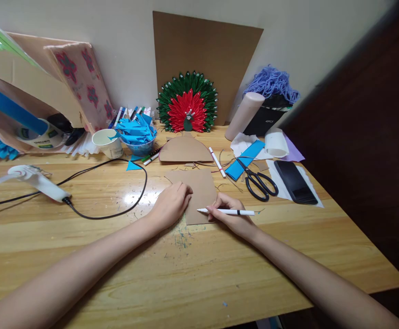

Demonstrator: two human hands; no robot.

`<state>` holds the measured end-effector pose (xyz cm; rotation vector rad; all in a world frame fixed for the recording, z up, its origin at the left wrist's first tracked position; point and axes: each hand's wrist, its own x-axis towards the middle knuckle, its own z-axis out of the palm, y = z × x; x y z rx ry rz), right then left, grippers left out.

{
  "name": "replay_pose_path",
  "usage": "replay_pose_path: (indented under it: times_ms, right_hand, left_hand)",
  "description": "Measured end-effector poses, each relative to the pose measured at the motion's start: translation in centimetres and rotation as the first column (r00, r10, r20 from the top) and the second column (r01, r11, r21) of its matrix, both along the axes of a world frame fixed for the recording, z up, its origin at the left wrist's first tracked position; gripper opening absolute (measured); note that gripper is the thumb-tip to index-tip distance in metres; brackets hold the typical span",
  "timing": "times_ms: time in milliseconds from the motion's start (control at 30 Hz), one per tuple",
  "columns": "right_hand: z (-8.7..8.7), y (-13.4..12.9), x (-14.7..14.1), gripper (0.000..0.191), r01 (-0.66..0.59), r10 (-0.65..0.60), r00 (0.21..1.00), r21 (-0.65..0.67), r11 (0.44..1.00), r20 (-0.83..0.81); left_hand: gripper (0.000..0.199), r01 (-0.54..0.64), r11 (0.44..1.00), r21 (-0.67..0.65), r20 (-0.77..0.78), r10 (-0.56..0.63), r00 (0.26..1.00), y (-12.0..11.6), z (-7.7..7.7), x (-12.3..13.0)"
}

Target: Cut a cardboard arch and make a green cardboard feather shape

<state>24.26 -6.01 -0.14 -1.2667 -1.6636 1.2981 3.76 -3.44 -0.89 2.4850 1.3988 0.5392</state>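
A flat piece of brown cardboard [199, 183] lies on the table in front of me. Over its left edge rests my left hand [173, 201], fingers curled and pressed against the board; the undersides of the fingers are hidden. My right hand [231, 214] pinches a white marker pen [242, 212] with a black band. The pen's tip points left and is at the cardboard surface; whether it touches I cannot tell. Just behind lies a half-round cardboard piece [185, 151] with a dark line along its curved edge. A second white marker [217, 162] with red bands lies to its right.
Black-handled scissors [261, 185], a blue strip [245, 160] and a phone [295, 182] lie on the right. At left, a glue gun [43, 183] trails a looping cable [108, 218]. A paper cup [108, 143], a bowl of blue pieces [140, 148] and a green-red peacock ornament [188, 105] stand behind.
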Motion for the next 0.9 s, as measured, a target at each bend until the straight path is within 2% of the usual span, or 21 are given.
replay_pose_path:
  times_ms: [233, 467, 700, 900]
  right_hand:
    - [0.14, -0.15, 0.07, 0.026, -0.014, 0.014, 1.000, 0.019, 1.000, 0.018]
    - [0.28, -0.20, 0.11, 0.025, -0.045, 0.040, 0.994, 0.046, 0.998, 0.106]
    - [0.13, -0.15, 0.14, 0.028, -0.026, 0.025, 0.999, 0.023, 0.999, 0.046]
    - [0.22, -0.12, 0.13, 0.027, -0.035, 0.034, 0.998, 0.015, 0.999, 0.058]
  left_hand:
    - [0.015, -0.004, 1.000, -0.015, -0.004, 0.004, 1.000, 0.04, 0.13, 0.06]
    - [0.015, -0.006, 1.000, -0.016, 0.000, 0.006, 1.000, 0.00, 0.37, 0.16]
    - [0.015, -0.003, 1.000, -0.019, 0.005, 0.003, 1.000, -0.01, 0.39, 0.16]
    - [0.016, -0.003, 1.000, -0.027, 0.007, 0.004, 1.000, -0.02, 0.45, 0.15]
